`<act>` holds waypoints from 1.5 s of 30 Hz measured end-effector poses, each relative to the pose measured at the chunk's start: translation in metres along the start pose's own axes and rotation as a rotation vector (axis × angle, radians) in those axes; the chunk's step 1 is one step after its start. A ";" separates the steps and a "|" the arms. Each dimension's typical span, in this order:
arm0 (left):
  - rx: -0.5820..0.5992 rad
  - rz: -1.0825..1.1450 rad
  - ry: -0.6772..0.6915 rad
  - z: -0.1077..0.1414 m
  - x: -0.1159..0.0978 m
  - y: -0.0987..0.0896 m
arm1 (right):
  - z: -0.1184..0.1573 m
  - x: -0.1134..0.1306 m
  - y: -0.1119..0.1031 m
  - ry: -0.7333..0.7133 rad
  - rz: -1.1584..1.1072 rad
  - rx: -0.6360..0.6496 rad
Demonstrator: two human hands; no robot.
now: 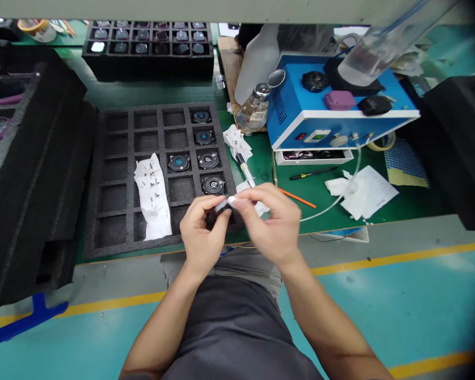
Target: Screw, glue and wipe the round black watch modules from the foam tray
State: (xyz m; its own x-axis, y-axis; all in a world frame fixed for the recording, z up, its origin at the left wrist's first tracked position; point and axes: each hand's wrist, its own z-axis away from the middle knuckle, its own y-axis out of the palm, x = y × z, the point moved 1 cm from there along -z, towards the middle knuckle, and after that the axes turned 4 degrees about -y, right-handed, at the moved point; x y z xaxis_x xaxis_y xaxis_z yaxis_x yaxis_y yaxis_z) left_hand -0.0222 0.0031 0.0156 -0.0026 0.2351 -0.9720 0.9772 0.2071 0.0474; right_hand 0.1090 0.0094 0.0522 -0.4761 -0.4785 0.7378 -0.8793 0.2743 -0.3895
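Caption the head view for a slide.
Left hand holding a dark piece, right hand pinching something white, at a dark foam tray of round parts near a blue machine.

Left hand (201, 232) pinches a small dark part (220, 206) at the front edge of the bench. Right hand (271, 224) holds a small white piece (231, 200) against it; detail partly hidden by fingers. Foam tray (129, 179) at left: four round dark parts in the rightmost column, one in the next. Marked white paper (154, 198) lies across the tray. Blue machine (301, 105) at right rear; glass bottle (253, 113) beside it. Orange stick (297, 198) near right hand.
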 end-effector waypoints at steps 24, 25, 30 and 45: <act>-0.065 0.189 -0.228 -0.006 -0.010 0.000 | -0.021 0.001 -0.022 -0.428 0.575 0.129; -0.063 0.189 -0.238 -0.006 -0.010 -0.001 | -0.021 -0.001 -0.022 -0.475 0.561 0.158; -0.057 0.145 -0.255 -0.004 -0.010 0.002 | -0.020 -0.010 -0.017 -0.573 0.535 0.276; -0.069 0.052 -0.253 -0.004 -0.009 0.007 | -0.040 -0.002 -0.025 -0.723 0.786 0.614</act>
State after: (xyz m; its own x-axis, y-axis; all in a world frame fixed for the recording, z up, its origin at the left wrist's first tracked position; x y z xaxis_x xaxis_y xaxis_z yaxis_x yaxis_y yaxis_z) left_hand -0.0166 0.0062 0.0251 0.1086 0.0044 -0.9941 0.9579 0.2670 0.1059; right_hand 0.1320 0.0365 0.0824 -0.6068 -0.7659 -0.2124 -0.1187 0.3515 -0.9286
